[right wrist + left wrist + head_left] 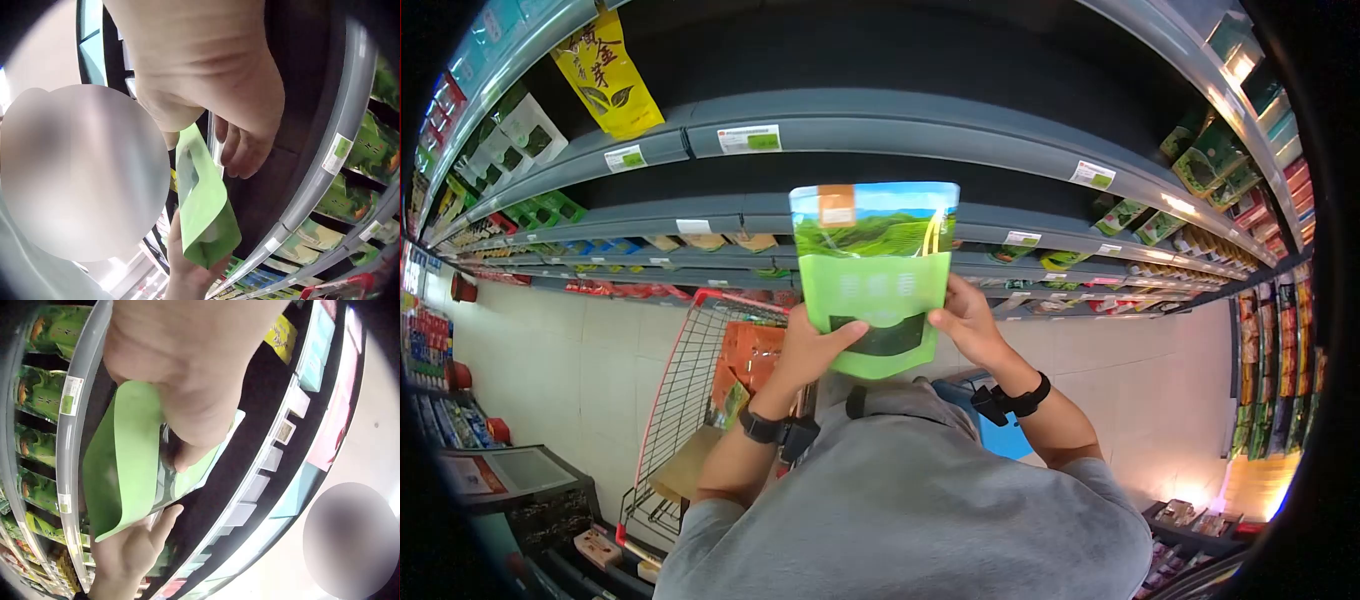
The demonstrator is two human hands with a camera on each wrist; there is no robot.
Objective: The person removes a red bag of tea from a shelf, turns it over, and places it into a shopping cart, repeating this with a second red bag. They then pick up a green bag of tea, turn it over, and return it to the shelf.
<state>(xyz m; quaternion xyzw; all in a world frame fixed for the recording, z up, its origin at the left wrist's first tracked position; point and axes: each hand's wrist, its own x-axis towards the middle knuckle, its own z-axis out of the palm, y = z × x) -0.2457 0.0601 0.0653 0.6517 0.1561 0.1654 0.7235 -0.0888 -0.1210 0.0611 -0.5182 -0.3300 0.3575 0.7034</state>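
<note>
A green pouch [870,270] with a hill landscape and blue sky across its top is held upright between both hands, in front of the shelves. The left hand [815,345] grips its lower left side, thumb on the front; the right hand [972,322] grips the right edge, thumb also on the front. In the left wrist view the pouch [134,450] shows its folded-out bottom under the left hand [181,375]. The right wrist view has the pouch [203,206] edge-on below the right hand [212,75], whose fingers lie behind it.
Grey shelves [920,130] curve across the front, with a yellow pouch [612,80] at upper left. A red-rimmed cart [662,400] with orange packages [750,355] stands to the left. Something blue [1005,438] lies below the right forearm.
</note>
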